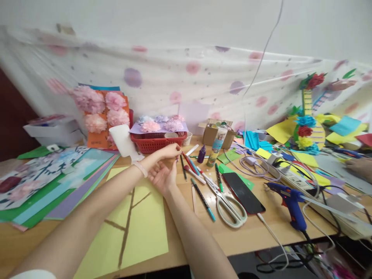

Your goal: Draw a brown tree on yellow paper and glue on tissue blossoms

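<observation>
Over the yellow paper (148,224), which bears brown branch-like lines, both hands meet near the red basket. My left hand (170,152) has its fingers drawn together at the tips; a tiny dark reddish thing shows there, too small to name. Just below it, my right hand (163,176) is turned palm up, fingers apart and partly behind the left wrist, thumb raised towards the left fingertips. Close to the fingertips lie several pens and a dark pencil (183,167). A teal-capped marker (203,199) rests on the table to the right.
Scissors (231,211), a phone (244,192) on a cable and a blue glue gun (290,203) lie to the right. A red basket (158,144) holds paper flowers on top. Coloured sheets (72,193) are stacked left. Another person's hand (362,168) is at the right edge.
</observation>
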Demonstrator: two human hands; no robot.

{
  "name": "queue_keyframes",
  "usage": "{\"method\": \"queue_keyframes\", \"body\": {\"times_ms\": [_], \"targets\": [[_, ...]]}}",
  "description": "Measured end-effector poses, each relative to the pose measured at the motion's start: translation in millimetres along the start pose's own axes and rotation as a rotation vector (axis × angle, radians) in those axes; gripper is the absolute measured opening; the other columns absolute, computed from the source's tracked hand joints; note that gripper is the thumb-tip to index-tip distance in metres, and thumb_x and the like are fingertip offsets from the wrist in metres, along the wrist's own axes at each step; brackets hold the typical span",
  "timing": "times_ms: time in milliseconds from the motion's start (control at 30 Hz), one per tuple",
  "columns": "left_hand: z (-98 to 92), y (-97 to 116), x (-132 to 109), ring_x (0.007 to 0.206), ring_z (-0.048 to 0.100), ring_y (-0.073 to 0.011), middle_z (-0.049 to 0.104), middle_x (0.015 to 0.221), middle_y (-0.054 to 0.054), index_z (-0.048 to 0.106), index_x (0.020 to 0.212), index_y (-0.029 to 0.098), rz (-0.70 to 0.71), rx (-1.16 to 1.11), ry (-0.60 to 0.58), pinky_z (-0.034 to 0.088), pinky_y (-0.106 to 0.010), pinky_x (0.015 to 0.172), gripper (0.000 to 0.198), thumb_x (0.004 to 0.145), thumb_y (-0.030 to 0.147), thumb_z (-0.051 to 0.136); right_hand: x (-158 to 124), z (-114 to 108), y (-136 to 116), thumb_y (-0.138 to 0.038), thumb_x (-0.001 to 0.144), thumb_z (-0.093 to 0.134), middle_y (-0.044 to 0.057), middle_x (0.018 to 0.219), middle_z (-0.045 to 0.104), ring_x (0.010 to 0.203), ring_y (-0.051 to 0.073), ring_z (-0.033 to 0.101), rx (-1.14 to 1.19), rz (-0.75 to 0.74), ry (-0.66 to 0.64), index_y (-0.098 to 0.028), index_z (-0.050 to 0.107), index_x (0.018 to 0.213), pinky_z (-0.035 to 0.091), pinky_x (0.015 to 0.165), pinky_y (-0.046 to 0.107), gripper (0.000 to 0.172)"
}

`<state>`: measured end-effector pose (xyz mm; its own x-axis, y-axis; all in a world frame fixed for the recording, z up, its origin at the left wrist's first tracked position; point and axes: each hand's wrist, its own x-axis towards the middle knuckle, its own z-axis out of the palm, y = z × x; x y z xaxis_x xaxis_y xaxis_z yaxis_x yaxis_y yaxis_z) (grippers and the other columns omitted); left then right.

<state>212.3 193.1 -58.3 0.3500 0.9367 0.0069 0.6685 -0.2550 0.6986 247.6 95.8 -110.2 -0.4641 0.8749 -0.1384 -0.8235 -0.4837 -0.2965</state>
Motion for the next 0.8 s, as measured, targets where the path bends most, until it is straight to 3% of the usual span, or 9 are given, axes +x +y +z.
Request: {"method": "queue_keyframes", "body": {"times_ms": [100, 167, 233, 300, 400, 533, 633, 700, 800], "targets": [[-37.3, -20.3, -39.3, 0.078, 0.066, -0.0171, 0.069, 0.085, -0.003, 0.064, 0.105, 0.014, 0.025, 0.023, 0.065, 0.053, -0.028, 0.070, 0.023, 0.088, 0.028, 0.058, -0.1, 1.3, -5.4, -0.071, 0.090, 0.023, 0.009, 0.079, 0.068, 0.072, 0.020, 0.066, -0.098, 0.025, 0.015, -0.016, 0.060, 0.088, 0.053, 0.062, 0.032, 0.067], [-61.8, -38.9, -72.6, 0.069, 0.065, -0.0156, 0.067, 0.073, 0.000, 0.064, 0.105, 0.015, 0.026, 0.049, 0.171, 0.049, -0.024, 0.062, 0.025, 0.087, 0.029, 0.053, 0.6, 2.4, -6.6, -0.050, 0.091, 0.045, 0.003, 0.066, 0.063, 0.055, 0.014, 0.058, -0.191, 0.025, 0.028, -0.014, 0.060, 0.090, 0.048, 0.053, 0.026, 0.039], [-80.3, -60.1, -107.7, 0.067, 0.064, -0.0164, 0.067, 0.071, -0.001, 0.061, 0.108, 0.015, -0.003, 0.097, 0.287, 0.049, -0.025, 0.061, 0.030, 0.087, 0.031, 0.046, 1.9, 2.3, -4.8, -0.018, 0.079, 0.061, -0.008, 0.052, 0.051, 0.040, 0.007, 0.042, -0.231, -0.014, 0.023, -0.016, 0.059, 0.090, 0.039, 0.046, 0.017, 0.011], [-89.4, -80.7, -140.9, 0.075, 0.066, -0.0195, 0.069, 0.079, -0.005, 0.061, 0.108, 0.014, -0.044, 0.158, 0.384, 0.051, -0.030, 0.069, 0.033, 0.088, 0.030, 0.040, 3.1, 1.2, -1.2, 0.003, 0.063, 0.061, -0.014, 0.045, 0.040, 0.036, 0.003, 0.030, -0.249, -0.052, 0.008, -0.018, 0.057, 0.086, 0.032, 0.043, 0.013, 0.031], [-85.0, -103.4, -180.0, 0.105, 0.063, -0.0248, 0.070, 0.108, -0.011, 0.064, 0.108, 0.016, -0.058, 0.235, 0.402, 0.046, -0.037, 0.095, 0.034, 0.088, 0.032, 0.041, 3.9, -1.4, 3.0, 0.007, 0.058, 0.062, -0.015, 0.045, 0.038, 0.034, 0.002, 0.022, -0.292, -0.064, -0.006, -0.019, 0.053, 0.076, 0.026, 0.038, 0.013, 0.032], [-59.8, -115.7, -204.7, 0.138, 0.039, -0.0277, 0.052, 0.143, -0.013, 0.060, 0.125, 0.020, -0.030, 0.252, 0.231, 0.026, -0.043, 0.114, 0.045, 0.089, 0.043, 0.045, 3.4, -3.6, 2.8, -0.003, 0.063, 0.069, -0.016, 0.042, 0.032, 0.034, 0.003, 0.015, -0.352, -0.071, 0.009, -0.020, 0.054, 0.078, 0.017, 0.033, 0.014, 0.027], [-43.0, -116.3, -208.5, 0.143, 0.031, -0.0315, 0.043, 0.150, -0.014, 0.055, 0.133, 0.022, -0.026, 0.219, 0.134, 0.023, -0.049, 0.114, 0.055, 0.087, 0.053, 0.049, 2.9, -3.8, 2.0, 0.003, 0.057, 0.066, -0.015, 0.045, 0.039, 0.034, 0.002, 0.018, -0.395, -0.069, 0.018, -0.019, 0.058, 0.087, 0.018, 0.033, 0.014, 0.038], [-37.6, -115.2, -206.5, 0.142, 0.034, -0.0304, 0.045, 0.148, -0.012, 0.056, 0.132, 0.025, -0.001, 0.180, 0.122, 0.026, -0.046, 0.114, 0.058, 0.084, 0.057, 0.053, 2.5, -3.4, 1.7, 0.006, 0.054, 0.063, -0.015, 0.046, 0.040, 0.035, 0.002, 0.023, -0.403, -0.081, 0.017, -0.019, 0.059, 0.091, 0.021, 0.035, 0.013, 0.045], [-43.7, -116.5, -193.3, 0.133, 0.048, -0.0266, 0.056, 0.140, -0.011, 0.055, 0.129, 0.024, 0.014, 0.106, 0.246, 0.037, -0.038, 0.107, 0.055, 0.084, 0.055, 0.056, 1.9, -2.3, 0.5, 0.006, 0.053, 0.061, -0.015, 0.047, 0.037, 0.038, 0.003, 0.028, -0.380, -0.098, 0.001, -0.019, 0.060, 0.091, 0.031, 0.041, 0.013, 0.046]]}}
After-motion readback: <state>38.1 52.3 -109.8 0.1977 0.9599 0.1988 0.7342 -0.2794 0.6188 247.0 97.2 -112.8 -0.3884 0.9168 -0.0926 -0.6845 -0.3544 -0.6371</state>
